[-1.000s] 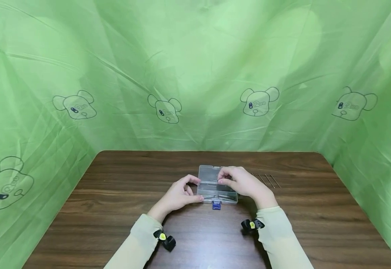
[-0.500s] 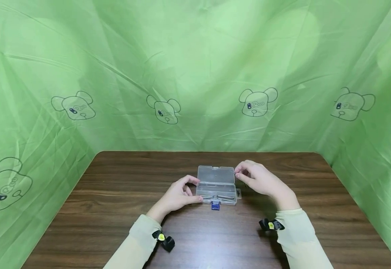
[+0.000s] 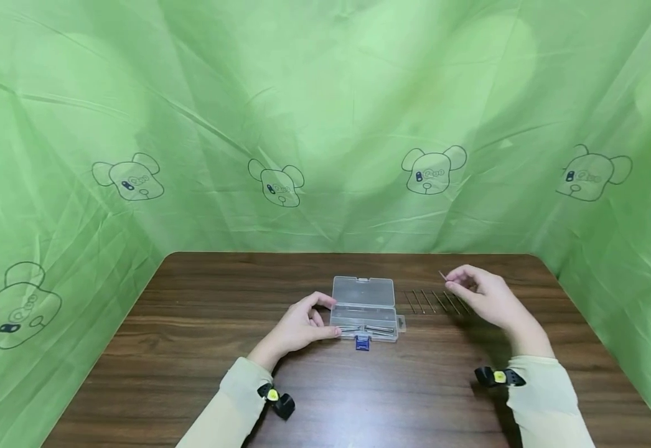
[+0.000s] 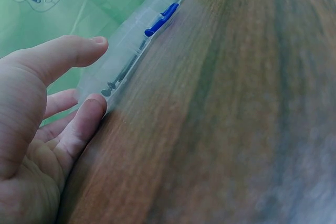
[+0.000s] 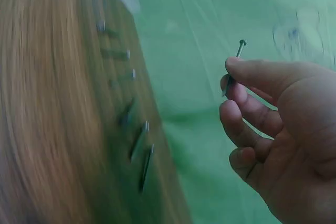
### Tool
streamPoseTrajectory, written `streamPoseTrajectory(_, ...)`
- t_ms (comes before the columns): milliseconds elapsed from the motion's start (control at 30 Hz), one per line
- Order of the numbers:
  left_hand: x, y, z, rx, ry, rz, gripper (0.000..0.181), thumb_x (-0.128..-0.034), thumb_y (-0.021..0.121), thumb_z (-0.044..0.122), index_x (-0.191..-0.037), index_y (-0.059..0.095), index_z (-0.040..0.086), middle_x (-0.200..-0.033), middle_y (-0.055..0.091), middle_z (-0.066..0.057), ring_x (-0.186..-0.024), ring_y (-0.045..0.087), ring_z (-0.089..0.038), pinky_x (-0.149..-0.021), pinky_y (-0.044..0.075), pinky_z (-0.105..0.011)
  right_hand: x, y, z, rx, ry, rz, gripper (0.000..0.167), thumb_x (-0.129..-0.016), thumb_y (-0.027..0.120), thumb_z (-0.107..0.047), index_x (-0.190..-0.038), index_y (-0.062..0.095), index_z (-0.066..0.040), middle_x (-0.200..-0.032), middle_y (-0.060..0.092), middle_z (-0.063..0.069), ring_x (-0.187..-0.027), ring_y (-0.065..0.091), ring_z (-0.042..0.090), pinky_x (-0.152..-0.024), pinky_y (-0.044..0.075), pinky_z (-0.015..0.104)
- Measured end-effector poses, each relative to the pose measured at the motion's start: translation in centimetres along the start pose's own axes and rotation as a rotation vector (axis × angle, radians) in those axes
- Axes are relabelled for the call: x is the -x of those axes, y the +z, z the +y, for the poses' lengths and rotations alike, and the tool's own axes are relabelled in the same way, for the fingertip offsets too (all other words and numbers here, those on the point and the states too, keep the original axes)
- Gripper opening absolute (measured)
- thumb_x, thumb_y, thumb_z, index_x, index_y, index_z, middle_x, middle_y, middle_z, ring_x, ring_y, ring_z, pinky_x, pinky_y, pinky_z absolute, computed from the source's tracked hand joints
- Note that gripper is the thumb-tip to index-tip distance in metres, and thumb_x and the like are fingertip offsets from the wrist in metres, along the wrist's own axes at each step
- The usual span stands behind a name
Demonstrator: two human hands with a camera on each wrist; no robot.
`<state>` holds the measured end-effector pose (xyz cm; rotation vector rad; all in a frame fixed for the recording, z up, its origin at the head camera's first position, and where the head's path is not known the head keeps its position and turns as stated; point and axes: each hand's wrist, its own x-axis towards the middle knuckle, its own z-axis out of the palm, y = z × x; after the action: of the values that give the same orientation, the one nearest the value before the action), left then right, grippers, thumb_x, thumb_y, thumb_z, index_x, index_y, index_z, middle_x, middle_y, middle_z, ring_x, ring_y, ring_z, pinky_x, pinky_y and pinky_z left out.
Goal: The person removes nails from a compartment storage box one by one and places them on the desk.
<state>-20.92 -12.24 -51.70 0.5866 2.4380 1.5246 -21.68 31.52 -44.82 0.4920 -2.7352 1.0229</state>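
A clear plastic box (image 3: 363, 315) lies with its lid laid back and a blue latch (image 3: 362, 343) at the front. Several nails (image 3: 378, 330) lie in its front part. My left hand (image 3: 297, 323) holds the box's left end, thumb at the front corner and index finger near the hinge side. Raised over the table at right, my right hand (image 3: 490, 297) pinches a nail (image 5: 241, 49) between thumb and fingertips, head end sticking out. Below it, a row of several nails (image 3: 427, 301) lies on the table, side by side and slanted; my right hand partly hides the rightmost ones.
The brown wooden table (image 3: 202, 348) ends at a back edge just behind the box and nails. Green cloth (image 3: 353, 124) with printed bear faces hangs around its back and sides. A small hanging tab (image 3: 401, 323) juts from the box's right end.
My right hand has moved right, from over the box, past its lid, to above the row's right end, carrying the nail. My left hand and the box have stayed put.
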Motion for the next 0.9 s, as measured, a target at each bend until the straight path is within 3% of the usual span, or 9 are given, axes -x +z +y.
streamPoseTrajectory(233, 0.0, 0.1, 0.2, 0.002, -0.003, 0.005, 0.061, -0.0860, 0.097, 0.032, -0.137, 0.067, 0.020, -0.083, 0.068, -0.002, -0.069, 0.062, -0.013, -0.062, 0.052, -0.024, 1.3, -1.5, 3.5, 0.068, 0.108, 0.046, 0.018, -0.106, 0.076, -0.024, -0.115, 0.077, -0.009, -0.100, 0.078, 0.003, -0.080, 0.065, 0.004, -0.072, 0.050, 0.026)
streamPoseTrajectory(600, -0.1, 0.1, 0.0, 0.008, 0.004, 0.008, 0.060, -0.0865, 0.096, 0.032, -0.137, 0.067, 0.019, -0.083, 0.068, -0.002, -0.069, 0.063, -0.012, -0.063, 0.053, -0.024, 2.6, -1.4, 6.0, 0.078, 0.228, -0.098, 0.022, -0.105, 0.075, -0.025, -0.116, 0.077, -0.006, -0.097, 0.074, 0.002, -0.076, 0.066, 0.009, -0.074, 0.050, 0.033)
streamPoseTrajectory(900, -0.1, 0.1, -0.1, -0.002, 0.006, 0.015, 0.060, -0.0852, 0.097, 0.032, -0.136, 0.067, 0.019, -0.085, 0.070, -0.001, -0.068, 0.063, -0.011, -0.062, 0.054, -0.025, 3.0, -0.5, 6.9, 0.097, 0.243, -0.121, 0.020, -0.103, 0.077, -0.026, -0.110, 0.076, -0.007, -0.096, 0.074, 0.001, -0.079, 0.062, 0.010, -0.075, 0.049, 0.035)
